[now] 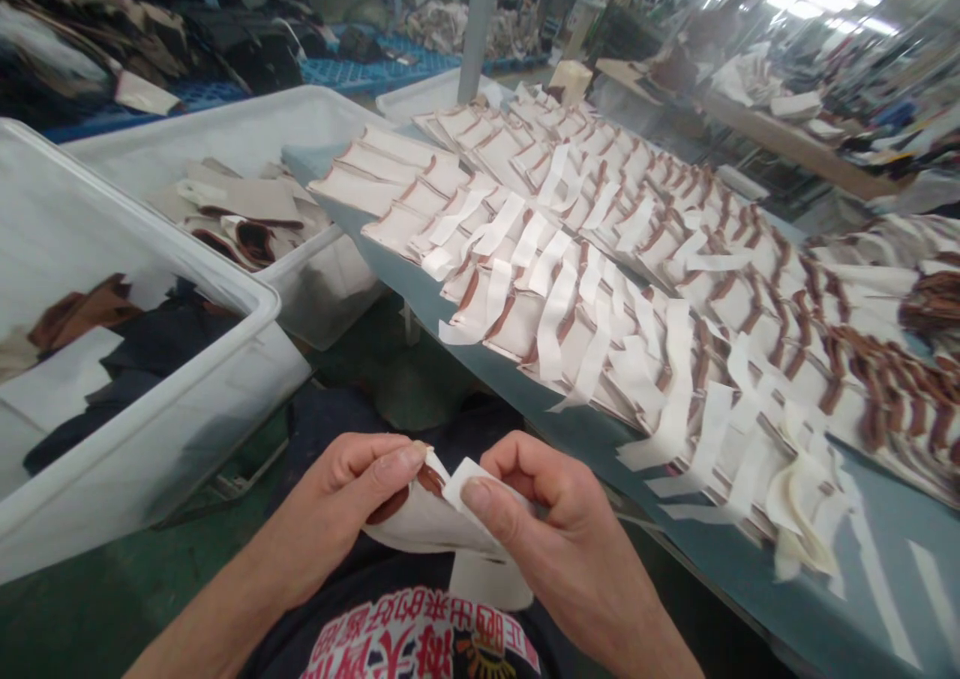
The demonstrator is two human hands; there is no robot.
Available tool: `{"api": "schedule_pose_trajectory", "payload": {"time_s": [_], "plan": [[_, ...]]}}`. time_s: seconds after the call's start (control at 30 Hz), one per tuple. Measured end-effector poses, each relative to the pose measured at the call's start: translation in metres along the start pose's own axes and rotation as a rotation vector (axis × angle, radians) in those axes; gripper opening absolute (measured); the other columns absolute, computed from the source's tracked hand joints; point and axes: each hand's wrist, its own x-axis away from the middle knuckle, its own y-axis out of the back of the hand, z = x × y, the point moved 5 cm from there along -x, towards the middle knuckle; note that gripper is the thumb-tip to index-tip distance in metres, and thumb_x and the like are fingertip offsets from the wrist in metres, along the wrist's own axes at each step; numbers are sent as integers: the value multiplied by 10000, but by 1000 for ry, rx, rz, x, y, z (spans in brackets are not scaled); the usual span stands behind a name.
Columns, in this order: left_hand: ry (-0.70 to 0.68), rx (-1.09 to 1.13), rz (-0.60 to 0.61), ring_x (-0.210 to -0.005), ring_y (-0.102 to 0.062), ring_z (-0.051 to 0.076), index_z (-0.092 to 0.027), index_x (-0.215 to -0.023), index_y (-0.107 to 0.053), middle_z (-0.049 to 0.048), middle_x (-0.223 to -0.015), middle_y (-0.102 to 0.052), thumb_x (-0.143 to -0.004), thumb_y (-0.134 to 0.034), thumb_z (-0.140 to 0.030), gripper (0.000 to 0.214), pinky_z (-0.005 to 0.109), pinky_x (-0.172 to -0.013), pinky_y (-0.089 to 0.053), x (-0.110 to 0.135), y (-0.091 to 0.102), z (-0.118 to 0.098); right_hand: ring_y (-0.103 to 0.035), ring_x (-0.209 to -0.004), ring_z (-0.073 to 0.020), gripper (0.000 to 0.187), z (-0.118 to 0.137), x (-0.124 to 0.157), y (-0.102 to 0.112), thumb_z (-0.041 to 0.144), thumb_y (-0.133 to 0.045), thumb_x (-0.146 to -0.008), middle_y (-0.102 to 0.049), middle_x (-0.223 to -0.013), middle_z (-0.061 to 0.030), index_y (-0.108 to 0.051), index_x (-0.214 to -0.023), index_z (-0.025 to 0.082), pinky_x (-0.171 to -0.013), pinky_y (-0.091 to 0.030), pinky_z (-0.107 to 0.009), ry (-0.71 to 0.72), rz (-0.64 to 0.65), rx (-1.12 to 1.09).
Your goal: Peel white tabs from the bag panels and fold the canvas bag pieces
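My left hand is closed in a pinch on the upper edge of a cream fabric piece with brown trim, held over my lap. Between thumb and fingers, my right hand grips a white strip, whose end lies against the top edge of that piece. A pale flap hangs below the right hand; whether it belongs to the strip or the fabric I cannot tell. Beside me, rows of overlapping cream pieces with brown edges cover much of the table, with loose white strips across them.
The blue-green table runs diagonally on my right. At left stand two white plastic bins holding dark, brown and cream cloth. A metal post rises behind the table. Fabric heaps lie on a blue pallet farther back.
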Motion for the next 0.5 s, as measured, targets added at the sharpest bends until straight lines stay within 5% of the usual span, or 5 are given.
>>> {"api": "schedule_pose_trajectory", "payload": {"time_s": [0.23, 0.5], "plan": [[-56, -105, 46, -567, -270, 123, -184, -610, -513, -37, -613, -340, -995, -551, -545, 529, 275, -506, -209, -1, -5, -6, -433, -519, -90, 280, 13, 0, -5, 408, -646, -940, -530, -574, 55, -590, -748, 211, -494, -279, -221, 97, -46, 107], [-11, -111, 54, -582, -269, 124, -180, -656, -528, -37, -628, -356, -1005, -537, -527, 492, 287, -526, -199, -3, -6, -1, -468, -523, -96, 238, 4, -7, -7, 376, -665, -922, -564, -583, 59, -588, -760, 218, -502, -289, -220, 33, -49, 139]]}}
